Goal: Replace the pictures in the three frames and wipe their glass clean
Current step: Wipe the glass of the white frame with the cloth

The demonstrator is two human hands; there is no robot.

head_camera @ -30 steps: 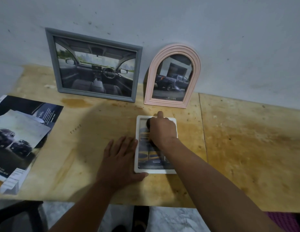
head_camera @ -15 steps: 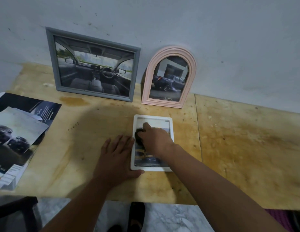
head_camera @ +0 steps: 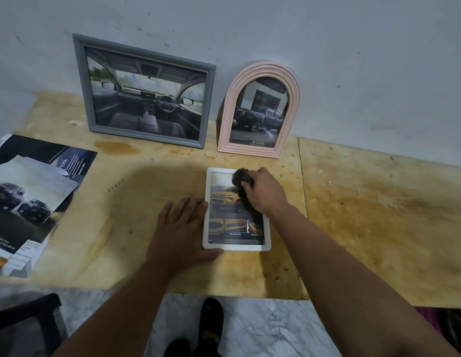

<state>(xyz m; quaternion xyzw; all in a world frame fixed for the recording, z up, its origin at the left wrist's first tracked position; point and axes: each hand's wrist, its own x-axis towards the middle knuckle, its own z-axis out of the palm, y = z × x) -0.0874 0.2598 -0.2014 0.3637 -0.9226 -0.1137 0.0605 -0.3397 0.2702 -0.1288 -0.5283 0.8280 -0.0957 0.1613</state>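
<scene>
Right hand [head_camera: 265, 193] gripped dark cloth [head_camera: 241, 179], wiping white frame [head_camera: 237, 247] glass; left hand [head_camera: 181, 228] flat, bracing at 9 o'clock (last frame, seemingly).

Plywood table [head_camera: 365, 228], white frame [head_camera: 205, 228], brochures [head_camera: 31, 202]

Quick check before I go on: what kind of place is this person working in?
Probably a room in a home or a makeshift workspace, not a workshop: a stained plywood table pushed against a scuffed pale wall, marble-patterned floor tiles below, and loose car brochure pages at the left.
</scene>
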